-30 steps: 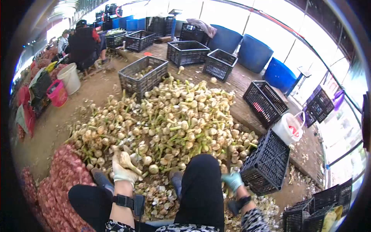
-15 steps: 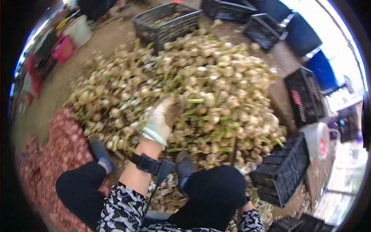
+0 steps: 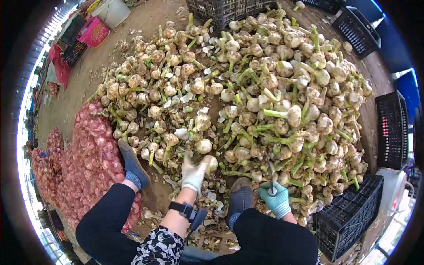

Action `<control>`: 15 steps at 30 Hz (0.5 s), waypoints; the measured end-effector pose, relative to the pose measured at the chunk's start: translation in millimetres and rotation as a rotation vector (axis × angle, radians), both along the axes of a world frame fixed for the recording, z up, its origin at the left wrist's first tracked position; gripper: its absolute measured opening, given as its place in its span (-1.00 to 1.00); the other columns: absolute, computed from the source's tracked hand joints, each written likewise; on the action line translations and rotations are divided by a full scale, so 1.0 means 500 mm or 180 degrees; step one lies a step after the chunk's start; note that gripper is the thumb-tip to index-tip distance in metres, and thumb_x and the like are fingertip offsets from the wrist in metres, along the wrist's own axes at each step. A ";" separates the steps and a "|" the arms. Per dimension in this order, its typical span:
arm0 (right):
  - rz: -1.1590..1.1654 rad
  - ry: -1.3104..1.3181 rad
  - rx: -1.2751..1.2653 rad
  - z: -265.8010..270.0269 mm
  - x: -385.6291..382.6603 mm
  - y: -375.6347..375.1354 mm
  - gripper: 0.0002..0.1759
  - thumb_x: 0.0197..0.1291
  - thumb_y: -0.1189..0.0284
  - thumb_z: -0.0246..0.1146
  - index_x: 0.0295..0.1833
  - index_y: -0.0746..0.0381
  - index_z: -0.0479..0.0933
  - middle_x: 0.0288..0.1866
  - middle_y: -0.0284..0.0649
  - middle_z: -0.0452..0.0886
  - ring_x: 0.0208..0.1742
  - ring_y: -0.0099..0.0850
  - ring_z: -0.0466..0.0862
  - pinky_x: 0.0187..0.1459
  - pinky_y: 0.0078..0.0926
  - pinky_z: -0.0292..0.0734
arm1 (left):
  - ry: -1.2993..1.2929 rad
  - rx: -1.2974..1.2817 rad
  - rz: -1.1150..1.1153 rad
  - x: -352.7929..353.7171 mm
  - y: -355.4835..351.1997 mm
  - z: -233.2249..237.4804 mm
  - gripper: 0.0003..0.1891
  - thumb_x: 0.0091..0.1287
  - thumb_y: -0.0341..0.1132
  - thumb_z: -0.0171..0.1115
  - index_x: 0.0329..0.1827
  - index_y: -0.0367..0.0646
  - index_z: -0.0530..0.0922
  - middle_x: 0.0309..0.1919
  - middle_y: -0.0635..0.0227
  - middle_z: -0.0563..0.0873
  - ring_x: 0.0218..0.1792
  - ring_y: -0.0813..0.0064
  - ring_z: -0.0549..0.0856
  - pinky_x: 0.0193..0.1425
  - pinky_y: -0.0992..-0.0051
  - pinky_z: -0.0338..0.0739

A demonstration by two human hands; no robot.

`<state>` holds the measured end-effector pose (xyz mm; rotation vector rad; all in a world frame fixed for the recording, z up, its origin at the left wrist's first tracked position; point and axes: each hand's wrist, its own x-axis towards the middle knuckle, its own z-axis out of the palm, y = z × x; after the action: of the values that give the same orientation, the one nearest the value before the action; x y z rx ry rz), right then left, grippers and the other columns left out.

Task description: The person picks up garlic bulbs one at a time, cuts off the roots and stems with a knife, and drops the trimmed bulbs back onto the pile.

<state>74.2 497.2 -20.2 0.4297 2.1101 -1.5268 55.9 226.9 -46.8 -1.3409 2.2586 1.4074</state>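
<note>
My left hand (image 3: 194, 172), in a pale glove, reaches over the near edge of a heap of garlic bulbs with stubby green stems. Its fingers are spread, and a garlic bulb (image 3: 213, 164) lies right beside them; nothing is clearly held. Beside my knee, my right hand (image 3: 275, 199), in a teal glove, is closed round the handle of a knife (image 3: 270, 170). The narrow dark blade points away from me into the garlic, and the round handle end faces up. Loose skins and trimmings (image 3: 212, 205) litter the ground between my feet.
Red mesh sacks (image 3: 95, 150) full of bulbs lie at the left. Black plastic crates stand at the back (image 3: 229, 11), at right (image 3: 392, 130) and near my right knee (image 3: 349, 216). A pink bucket (image 3: 93, 32) and a white bucket (image 3: 111, 12) sit far left.
My left hand has drawn back toward me from the middle of the heap. My right hand, mostly hidden behind the knee before, now shows with the knife. The view has shifted.
</note>
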 end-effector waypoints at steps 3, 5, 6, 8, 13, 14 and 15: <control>0.0399 0.0293 0.0316 -0.055 0.016 0.004 -0.79 -0.03 0.45 0.41 -0.28 0.27 0.58 -0.52 -0.34 0.60 -0.48 -0.63 0.55 -0.38 -0.59 0.52 | -0.0886 -0.0362 -0.0503 -0.079 0.004 -0.002 0.18 -0.20 0.13 0.49 0.46 -0.14 0.01 0.38 -0.25 0.06 0.37 -0.08 0.19 0.43 0.29 0.12; 0.0444 0.0246 0.0368 -0.067 0.021 -0.002 -0.77 -0.03 0.44 0.41 -0.26 0.27 0.56 -0.52 -0.33 0.60 -0.48 -0.61 0.55 -0.38 -0.57 0.52 | -0.0956 -0.0220 -0.0566 -0.100 0.004 -0.031 0.12 -0.23 -0.06 0.50 0.45 -0.14 0.07 0.34 -0.22 0.13 0.28 -0.05 0.32 0.37 0.31 0.22; 0.0388 0.0155 0.0227 -0.068 0.022 -0.007 -0.76 -0.03 0.44 0.41 -0.26 0.27 0.56 -0.51 -0.32 0.60 -0.48 -0.61 0.55 -0.38 -0.58 0.51 | -0.0835 -0.0169 -0.0642 -0.102 -0.002 -0.050 0.07 -0.24 -0.09 0.49 0.41 -0.17 0.14 0.31 -0.18 0.18 0.25 0.00 0.36 0.33 0.32 0.26; 0.0305 -0.0092 0.0115 -0.066 0.018 -0.016 -0.74 -0.02 0.45 0.40 -0.21 0.27 0.55 -0.46 -0.33 0.62 -0.42 -0.61 0.56 -0.34 -0.61 0.51 | -0.0715 -0.0103 -0.0734 -0.107 -0.012 -0.068 0.02 -0.24 -0.11 0.48 0.38 -0.19 0.21 0.29 -0.14 0.22 0.21 0.04 0.40 0.29 0.33 0.31; 0.0504 -0.0396 -0.0540 -0.033 -0.056 -0.075 -0.74 0.02 0.44 0.38 -0.16 0.27 0.59 -0.38 -0.37 0.63 -0.35 -0.65 0.55 -0.27 -0.62 0.50 | -0.0329 0.0002 -0.0641 -0.119 -0.008 -0.041 -0.20 -0.19 -0.17 0.48 0.18 -0.33 0.40 -0.05 0.02 0.57 0.02 0.20 0.55 0.12 0.39 0.43; 0.0708 -0.0450 -0.0719 -0.032 -0.079 -0.092 -0.74 0.03 0.43 0.38 -0.14 0.27 0.60 -0.36 -0.39 0.63 -0.34 -0.66 0.54 -0.25 -0.63 0.50 | -0.0133 -0.0431 -0.0914 -0.109 -0.016 -0.086 -0.32 -0.10 -0.17 0.44 0.10 -0.36 0.45 -0.16 0.08 0.62 -0.12 0.32 0.62 0.02 0.39 0.50; 0.0865 -0.0492 -0.0886 -0.038 -0.102 -0.111 -0.73 0.03 0.40 0.38 -0.14 0.27 0.61 -0.34 -0.39 0.64 -0.34 -0.66 0.54 -0.23 -0.63 0.50 | -0.0406 0.0862 -0.0379 -0.131 -0.005 -0.041 -0.39 0.02 -0.18 0.40 0.09 -0.36 0.46 -0.10 0.07 0.61 -0.19 0.43 0.64 -0.10 0.40 0.55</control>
<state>23.3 441.7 -39.2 0.1479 1.7262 -1.5422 -9.4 224.7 -67.3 -1.1557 1.9502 1.4780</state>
